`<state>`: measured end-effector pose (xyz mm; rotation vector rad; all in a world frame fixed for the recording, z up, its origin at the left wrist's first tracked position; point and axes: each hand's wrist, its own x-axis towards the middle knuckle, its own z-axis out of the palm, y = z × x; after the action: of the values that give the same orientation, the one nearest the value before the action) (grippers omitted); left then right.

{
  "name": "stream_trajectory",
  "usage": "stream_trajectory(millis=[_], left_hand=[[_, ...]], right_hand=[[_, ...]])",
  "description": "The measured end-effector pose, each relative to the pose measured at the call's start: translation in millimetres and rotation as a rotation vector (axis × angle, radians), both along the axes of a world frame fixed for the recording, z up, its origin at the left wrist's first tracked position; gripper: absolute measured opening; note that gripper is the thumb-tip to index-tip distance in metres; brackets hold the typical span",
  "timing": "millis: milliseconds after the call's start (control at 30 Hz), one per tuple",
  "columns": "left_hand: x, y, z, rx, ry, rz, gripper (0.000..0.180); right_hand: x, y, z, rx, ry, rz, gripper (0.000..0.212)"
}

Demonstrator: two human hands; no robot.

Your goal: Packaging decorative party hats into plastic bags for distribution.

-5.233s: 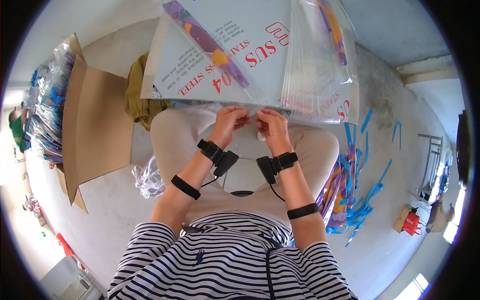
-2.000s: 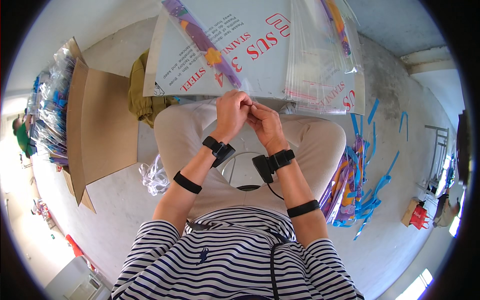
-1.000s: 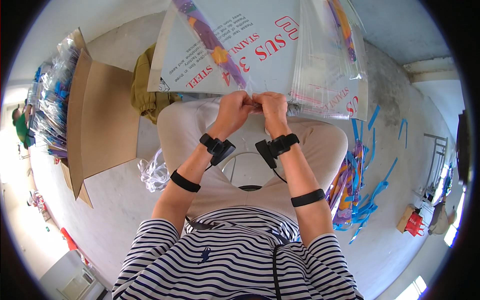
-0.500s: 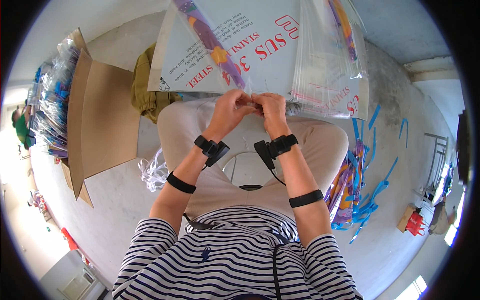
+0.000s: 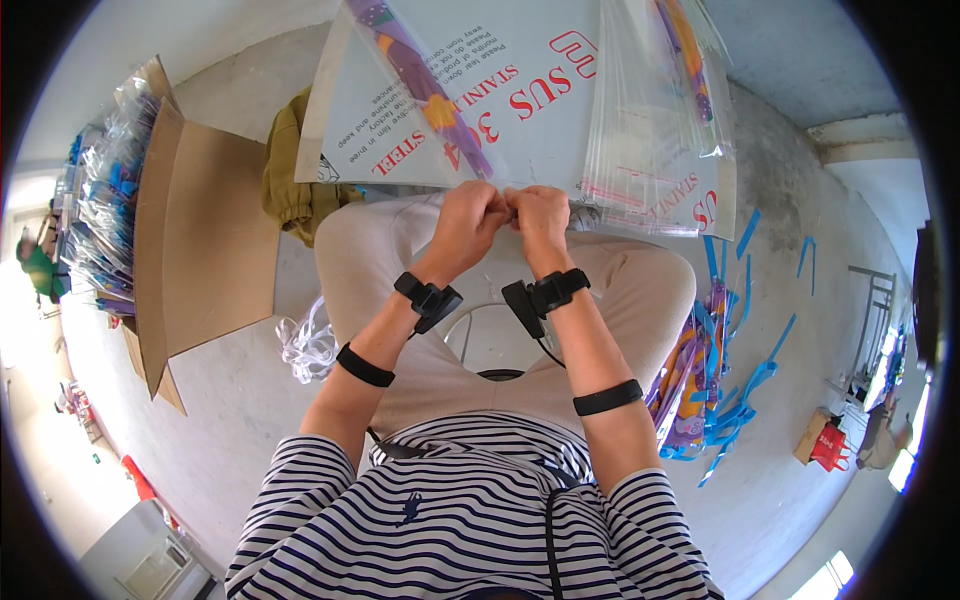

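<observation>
My left hand (image 5: 468, 225) and my right hand (image 5: 540, 220) meet over the near edge of a white printed board (image 5: 550, 140). The fingertips of both are pinched together at the near end of a clear plastic bag, whose edge is hard to make out. Inside the bag lies a long, narrow purple piece with orange and yellow patterns (image 5: 430, 95), running away to the far left. Beside my right hand, a stack of clear plastic bags (image 5: 640, 150) rests on the board, with another purple and orange piece (image 5: 688, 60) on top.
An open cardboard box (image 5: 205, 220) stands at left, with many filled clear bags (image 5: 105, 200) beyond it. An olive cloth (image 5: 292, 170) lies by the board. White ribbon (image 5: 308, 345) is on the floor. Purple bagged pieces (image 5: 690, 390) and blue strips (image 5: 740, 400) lie at right.
My left hand has turned slightly and its fingers have curled in closer to my right fingertips. The purple piece and the bag stack have stayed put.
</observation>
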<state>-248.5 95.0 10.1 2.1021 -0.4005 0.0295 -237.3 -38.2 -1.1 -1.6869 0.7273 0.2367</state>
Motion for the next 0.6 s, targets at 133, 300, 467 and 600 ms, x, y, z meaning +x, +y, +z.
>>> stream_trajectory(millis=[133,300,467,600], left_hand=[[-14.7,12.6,10.3,-0.032,0.084,-0.082,0.014],[-40.8,54.7,35.1,-0.06,0.377,-0.099,0.013],[-65.7,86.5,54.5,0.115,0.507,-0.301,0.012],[-70.3,77.2,33.4,0.216,0.376,-0.215,0.013]], right_hand=[[9.4,-18.7,-5.2,0.038,0.001,-0.082,0.018],[11.6,-29.0,-8.7,-0.095,-0.001,-0.01,0.019],[14.3,-44.9,-10.2,-0.221,-0.002,0.081,0.023],[9.6,-43.4,-7.0,-0.34,-0.072,0.183,0.027]])
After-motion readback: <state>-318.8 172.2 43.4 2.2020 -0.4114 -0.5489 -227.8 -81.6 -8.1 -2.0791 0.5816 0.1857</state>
